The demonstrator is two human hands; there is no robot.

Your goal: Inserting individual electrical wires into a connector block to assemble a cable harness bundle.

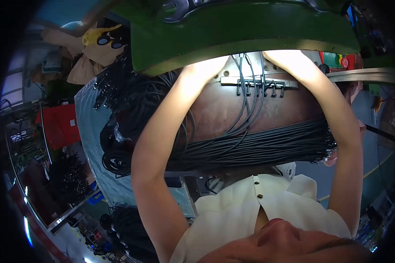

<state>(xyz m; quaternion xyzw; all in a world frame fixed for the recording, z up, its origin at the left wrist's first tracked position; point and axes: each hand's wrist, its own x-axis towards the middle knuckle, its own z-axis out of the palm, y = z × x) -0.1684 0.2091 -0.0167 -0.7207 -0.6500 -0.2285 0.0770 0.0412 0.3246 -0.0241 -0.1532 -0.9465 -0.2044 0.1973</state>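
Both my arms reach forward under the lower edge of a green machine (245, 33). My left hand (210, 66) is at a lit metal plate, and the machine covers its fingers. My right hand (281, 57) lies across from it, its fingers hidden too. Between the hands, several thin black cables (242, 115) come out from under the machine. They pass over a black comb-like holder (261, 83) with downward prongs, fixed at the plate's near edge. Toward me, the cables meet a long bundle of black cables (245, 147) lying across the brown work surface (208, 116).
A wrench (178, 11) rests on the machine. Heaped black cables with metal ends (118, 87) crowd the left side. A red box with a round button (343, 62) stands at the right, beside a pale flat strip (368, 75). Farther left is a red bin (59, 127).
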